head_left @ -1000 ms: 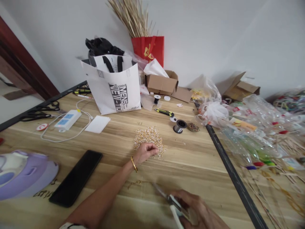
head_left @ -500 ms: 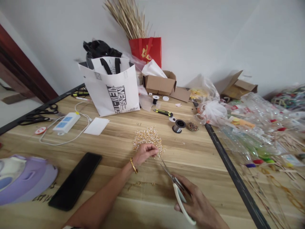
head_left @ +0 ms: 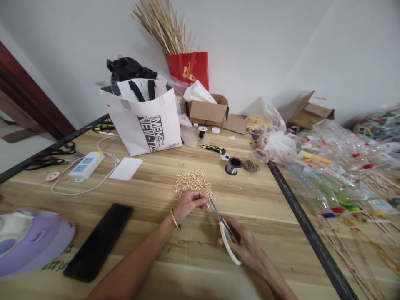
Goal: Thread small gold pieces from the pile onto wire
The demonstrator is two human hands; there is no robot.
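My left hand (head_left: 191,204), with a gold bangle at the wrist, is pinched closed at the near edge of a pile of small gold and white beads (head_left: 193,180). Whatever lies between its fingertips is too small to make out. My right hand (head_left: 240,239) grips a pair of scissors (head_left: 227,241) with white handles. Their blades look nearly together, and the tips reach the fingertips of my left hand. On the wooden table below the hands lies a thin gold chain (head_left: 184,242).
A black phone (head_left: 99,241) and a purple visor (head_left: 40,237) lie at left. Beyond the beads are a wire spool (head_left: 233,166), a yellow-black cutter knife (head_left: 213,148) and a white bag (head_left: 145,118). Plastic bottles (head_left: 328,179) crowd the right side.
My right hand has moved up and left, bringing the scissor tips to my left fingertips. The blades have drawn closer together. My left hand stays at the beads.
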